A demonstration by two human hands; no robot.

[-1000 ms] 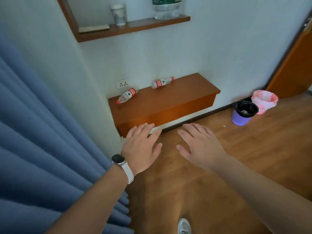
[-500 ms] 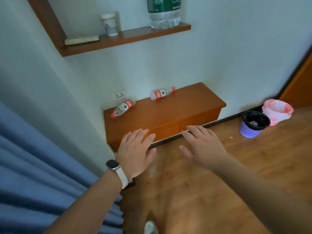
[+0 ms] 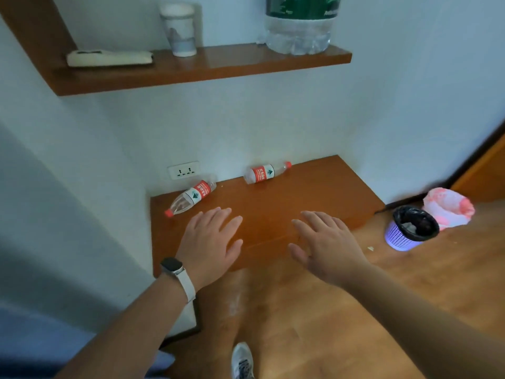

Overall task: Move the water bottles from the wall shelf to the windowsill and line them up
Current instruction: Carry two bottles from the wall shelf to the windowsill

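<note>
Two small clear water bottles with red labels and red caps lie on their sides on a low wooden wall shelf (image 3: 314, 192). The left bottle (image 3: 191, 197) points its cap toward the front left corner; the right bottle (image 3: 266, 173) lies against the wall with its cap to the right. My left hand (image 3: 211, 244), with a watch on its wrist, hovers flat over the shelf's front edge, a little below the left bottle. My right hand (image 3: 326, 242) is spread beside it, fingers straight, holding nothing. No windowsill is in view.
An upper wooden shelf (image 3: 246, 64) carries a large green-labelled water jug (image 3: 299, 26), a paper cup (image 3: 180, 30) and a remote control (image 3: 109, 58). A wall socket (image 3: 183, 170) sits above the low shelf. A purple waste basket (image 3: 411, 228) and a pink-lined bin (image 3: 448, 207) stand on the wooden floor at right.
I have come closer to the low shelf, and both hands have moved forward from below its front to over its front edge. The blue curtain has slid almost out of view at left.
</note>
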